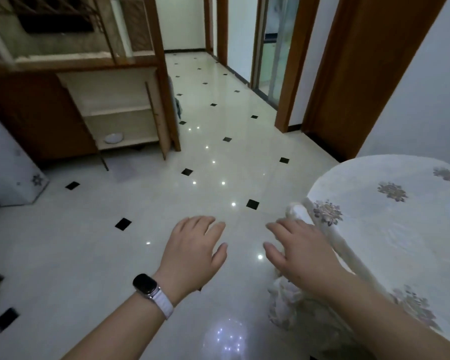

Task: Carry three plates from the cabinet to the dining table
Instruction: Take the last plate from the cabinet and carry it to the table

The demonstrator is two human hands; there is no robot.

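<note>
A glossy pale tiled floor (166, 229) with small black diamond insets fills the head view, reflecting points of ceiling light. Take the wooden cabinet (37, 113) at upper left as the landmark. Its lower door (159, 118) stands swung open, showing a pale interior with two shelves. On the bottom shelf, toward the front, lies a white plate (113, 138), or perhaps more than one stacked; the picture is too small to tell. Above the open compartment the cabinet carries glass-fronted sections. To the right of the cabinet a corridor runs away, lined with wooden door frames (294, 63) and a glass sliding door.

Well apart from the cabinet, across the open floor at lower right, stands the round dining table (413, 229), covered by a white cloth with floral motifs. A pale chair back (322, 235) sits against its near edge.

Both hands hang over the floor, on the viewer's side of the cabinet and far from it. The left hand (192, 253) is flat, palm down, fingers loosely spread, holding nothing; its wrist wears a dark watch (146, 285) on a white band. The right hand (300, 253) is likewise spread and empty, just beside the chair back near the table's edge.
</note>
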